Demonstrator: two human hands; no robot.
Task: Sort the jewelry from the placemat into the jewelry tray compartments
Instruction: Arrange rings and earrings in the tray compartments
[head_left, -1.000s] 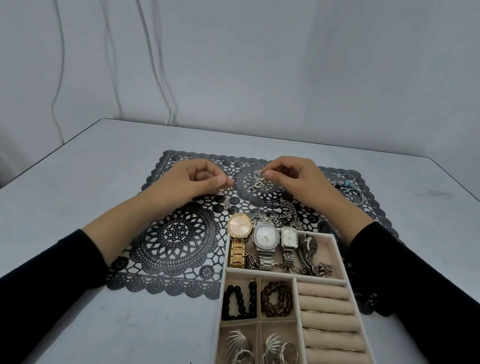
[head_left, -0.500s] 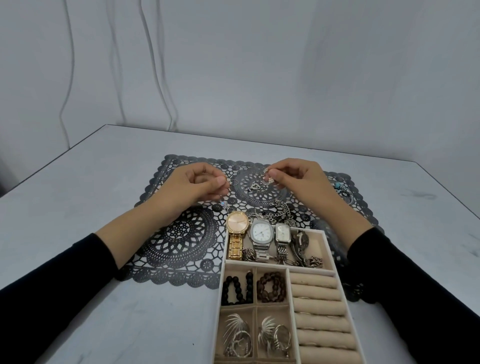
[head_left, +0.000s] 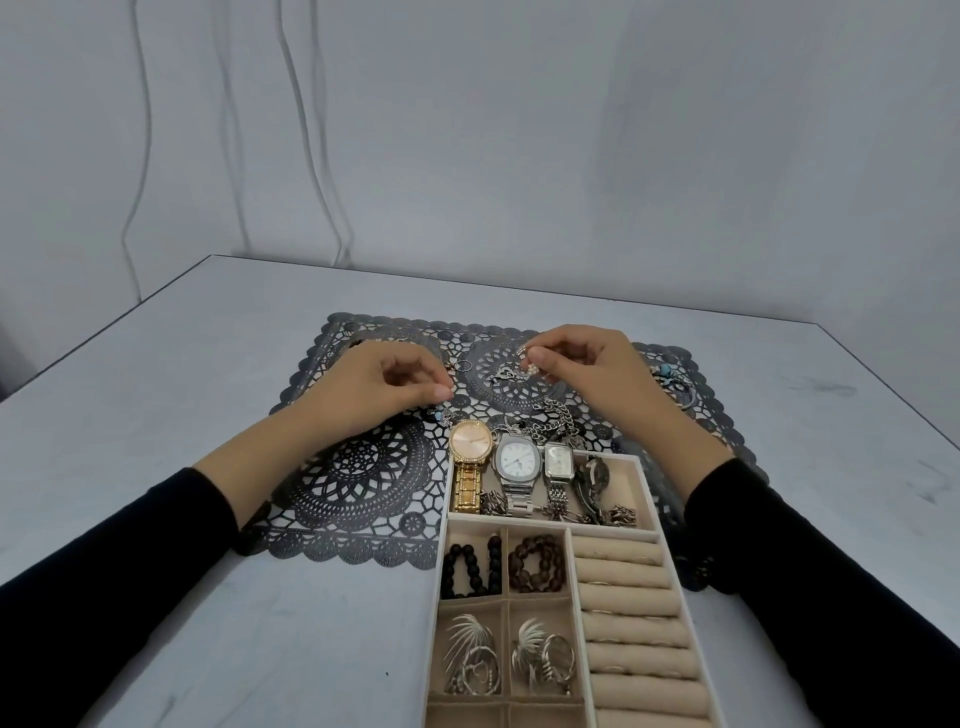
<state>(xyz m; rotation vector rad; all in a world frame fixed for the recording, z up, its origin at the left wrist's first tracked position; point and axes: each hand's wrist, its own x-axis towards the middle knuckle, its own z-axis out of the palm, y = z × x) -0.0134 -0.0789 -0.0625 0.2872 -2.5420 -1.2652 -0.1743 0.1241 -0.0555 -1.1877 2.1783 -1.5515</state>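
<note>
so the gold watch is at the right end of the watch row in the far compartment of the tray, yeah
No, the head view shows the gold watch at the left end of the watch row in the far compartment of the tray.

Chains lie on the black lacy placemat; a pearl piece is held above. Watches sit in the tray.

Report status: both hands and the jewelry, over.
Right hand pinching small pearly piece over placemat. Left hand curled, grip contents unclear. Chain pile and small ring loose on placemat. Nothing blocking jewelry tray.
</note>
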